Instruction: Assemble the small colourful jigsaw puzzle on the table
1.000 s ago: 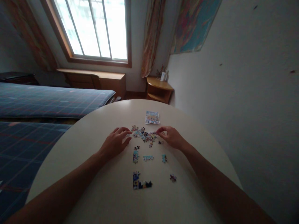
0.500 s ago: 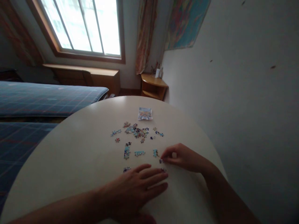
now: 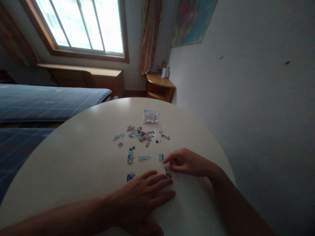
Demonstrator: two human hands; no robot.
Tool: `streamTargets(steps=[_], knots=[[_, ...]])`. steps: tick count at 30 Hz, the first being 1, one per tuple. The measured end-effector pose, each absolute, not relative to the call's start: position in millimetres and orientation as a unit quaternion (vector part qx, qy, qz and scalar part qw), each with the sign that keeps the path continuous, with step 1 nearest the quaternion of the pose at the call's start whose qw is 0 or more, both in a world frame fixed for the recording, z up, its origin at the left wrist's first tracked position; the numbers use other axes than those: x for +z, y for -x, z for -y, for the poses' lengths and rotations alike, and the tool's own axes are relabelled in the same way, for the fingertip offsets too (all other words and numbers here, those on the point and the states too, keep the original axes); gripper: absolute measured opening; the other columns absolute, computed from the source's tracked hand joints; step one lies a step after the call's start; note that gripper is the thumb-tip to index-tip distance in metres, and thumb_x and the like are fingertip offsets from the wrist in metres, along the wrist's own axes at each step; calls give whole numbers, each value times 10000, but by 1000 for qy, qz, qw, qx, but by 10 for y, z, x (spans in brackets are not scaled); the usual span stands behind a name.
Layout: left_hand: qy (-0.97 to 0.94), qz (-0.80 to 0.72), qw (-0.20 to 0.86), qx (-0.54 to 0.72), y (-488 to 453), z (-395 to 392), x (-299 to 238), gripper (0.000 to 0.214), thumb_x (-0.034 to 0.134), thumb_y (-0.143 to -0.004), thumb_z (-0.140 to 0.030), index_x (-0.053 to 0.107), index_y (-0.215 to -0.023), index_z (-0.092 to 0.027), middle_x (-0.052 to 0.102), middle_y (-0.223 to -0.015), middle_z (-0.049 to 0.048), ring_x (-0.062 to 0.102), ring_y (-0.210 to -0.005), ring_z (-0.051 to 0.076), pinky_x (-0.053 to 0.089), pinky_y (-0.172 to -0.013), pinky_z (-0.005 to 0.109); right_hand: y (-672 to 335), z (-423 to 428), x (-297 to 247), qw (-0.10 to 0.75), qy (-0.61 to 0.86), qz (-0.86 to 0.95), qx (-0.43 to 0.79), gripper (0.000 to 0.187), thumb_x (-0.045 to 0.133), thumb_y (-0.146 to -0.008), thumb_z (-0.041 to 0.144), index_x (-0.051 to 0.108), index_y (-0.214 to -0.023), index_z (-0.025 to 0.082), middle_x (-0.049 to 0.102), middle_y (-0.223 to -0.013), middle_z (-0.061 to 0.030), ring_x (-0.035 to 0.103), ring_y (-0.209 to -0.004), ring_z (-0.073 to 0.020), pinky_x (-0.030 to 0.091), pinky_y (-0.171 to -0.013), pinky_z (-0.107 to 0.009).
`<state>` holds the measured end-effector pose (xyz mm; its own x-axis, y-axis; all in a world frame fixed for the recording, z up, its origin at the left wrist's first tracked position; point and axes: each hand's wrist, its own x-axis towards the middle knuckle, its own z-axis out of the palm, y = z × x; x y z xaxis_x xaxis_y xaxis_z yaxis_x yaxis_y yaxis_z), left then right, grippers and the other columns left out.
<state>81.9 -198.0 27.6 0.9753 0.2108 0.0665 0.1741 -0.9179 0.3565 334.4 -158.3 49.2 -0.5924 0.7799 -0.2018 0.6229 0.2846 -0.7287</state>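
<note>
My left hand (image 3: 150, 193) lies flat on the table with its fingers spread, the fingertips at the lower edge of some dark purple jigsaw pieces (image 3: 168, 172). My right hand (image 3: 185, 162) is at the upper right of those pieces. Its index finger is stretched out and apart from the thumb, whose tip is close beside them. Just above the right index fingertip lies a light-blue joined section (image 3: 161, 157). Further left are a flat blue strip (image 3: 144, 158), an upright joined block (image 3: 130, 157) and a dark blue corner section (image 3: 130, 177).
A heap of loose jigsaw pieces (image 3: 142, 135) lies mid-table, with several strays around it. Behind it is a small picture packet (image 3: 150, 116). The round white table (image 3: 81, 154) stands near a wall on the right and a plaid mattress (image 3: 54, 103) on the left.
The small piece in my right fingers has come down against the piece at my left fingertips. My right thumb and index finger have parted. The view has shifted slightly.
</note>
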Motion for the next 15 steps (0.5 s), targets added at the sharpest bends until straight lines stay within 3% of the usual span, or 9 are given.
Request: streamTargets(steps=[5,11,15], knots=[[-978,-97,174,65,-804,1979,253,704,499,-925,-551,310,-1515,-217,192,-1602,144,291,-1452,318,265,-1183,476,-3338,1599,517,99,423,814,385,297,547,-821,129,741,-1038,185,693,-818,-24,574,-674,-118,425,-628,-224],[-979,-86,172,68,-800,1971,224,719,518,-916,-562,325,-1505,-198,211,-1592,164,277,-1455,332,247,-1190,479,-3337,1576,509,124,467,779,401,117,631,-828,234,685,-886,148,699,-813,-33,595,-704,-129,441,-647,-230],[-980,-82,167,67,-804,1965,231,722,506,-919,-576,323,-1505,-195,215,-1591,168,280,-1452,338,244,-1190,487,-3332,1556,478,131,474,766,415,170,674,-820,292,694,-894,140,687,-780,-30,579,-675,-124,423,-610,-226]])
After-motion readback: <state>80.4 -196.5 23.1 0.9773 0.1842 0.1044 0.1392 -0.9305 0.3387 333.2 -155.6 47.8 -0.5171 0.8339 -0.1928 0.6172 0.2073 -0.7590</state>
